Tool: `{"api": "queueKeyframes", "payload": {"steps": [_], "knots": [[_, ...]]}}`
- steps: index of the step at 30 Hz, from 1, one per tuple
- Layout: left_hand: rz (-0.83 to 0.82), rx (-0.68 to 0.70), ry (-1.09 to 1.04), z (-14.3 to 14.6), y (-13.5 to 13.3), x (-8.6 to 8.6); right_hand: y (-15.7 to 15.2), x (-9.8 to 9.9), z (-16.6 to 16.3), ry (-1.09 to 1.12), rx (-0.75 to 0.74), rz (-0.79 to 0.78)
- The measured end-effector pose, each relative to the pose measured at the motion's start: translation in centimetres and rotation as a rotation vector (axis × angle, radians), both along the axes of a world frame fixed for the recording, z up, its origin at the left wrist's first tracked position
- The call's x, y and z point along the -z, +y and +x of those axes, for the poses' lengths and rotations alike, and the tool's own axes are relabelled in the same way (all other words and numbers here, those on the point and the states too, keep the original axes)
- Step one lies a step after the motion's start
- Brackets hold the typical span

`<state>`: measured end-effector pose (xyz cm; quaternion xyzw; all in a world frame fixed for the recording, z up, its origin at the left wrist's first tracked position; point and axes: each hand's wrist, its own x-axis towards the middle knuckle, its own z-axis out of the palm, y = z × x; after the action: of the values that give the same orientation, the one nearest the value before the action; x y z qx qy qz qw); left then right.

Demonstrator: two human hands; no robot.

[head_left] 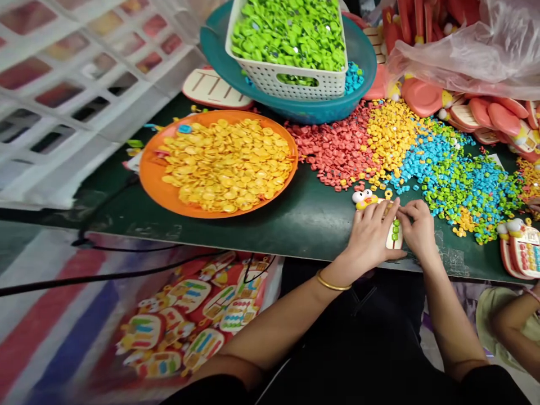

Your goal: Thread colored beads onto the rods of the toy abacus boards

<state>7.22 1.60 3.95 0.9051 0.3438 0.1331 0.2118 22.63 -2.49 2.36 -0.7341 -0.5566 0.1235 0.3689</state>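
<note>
A cream toy board (395, 238) with a duck-like head, white bulging eyes and an orange beak (366, 198), lies near the table's front edge. My left hand (371, 232) is over it, fingers across its upper part and thumb along the near end, holding it. Green beads (395, 229) sit in a slot of the board, between my hands. My right hand (418, 229) is at the board's right side, its thumb and fingers pinched together by my left fingertips. Whatever they pinch is hidden.
Beyond my hands lie heaps of red pieces (337, 149), yellow rings (390, 132) and mixed blue-green pieces (464, 174). An orange tray (149, 188) holds yellow pieces. Behind it, a white basket (253, 76) sits in a teal basin (312, 109). Finished-looking toys (525, 253) stand right, beside another person's arm (514, 320).
</note>
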Motion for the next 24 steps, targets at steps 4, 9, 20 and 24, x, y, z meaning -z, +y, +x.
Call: {"api": "queueKeyframes", "payload": {"steps": [4,9,20,24], "knots": [[0.034,0.041,-0.019,-0.2,0.0,0.3,-2.3,-0.8,2.5,-0.036,0.073,0.063],[0.063,0.050,-0.060,-0.8,-0.5,1.0,-4.4,-0.8,5.2,-0.058,0.256,0.067],[0.053,0.089,-0.050,-2.0,-1.0,1.2,-3.6,0.7,3.5,-0.050,0.019,-0.027],[0.058,0.089,-0.033,-2.1,-1.1,1.5,-5.1,-0.3,6.5,-0.127,0.355,0.084]]}}
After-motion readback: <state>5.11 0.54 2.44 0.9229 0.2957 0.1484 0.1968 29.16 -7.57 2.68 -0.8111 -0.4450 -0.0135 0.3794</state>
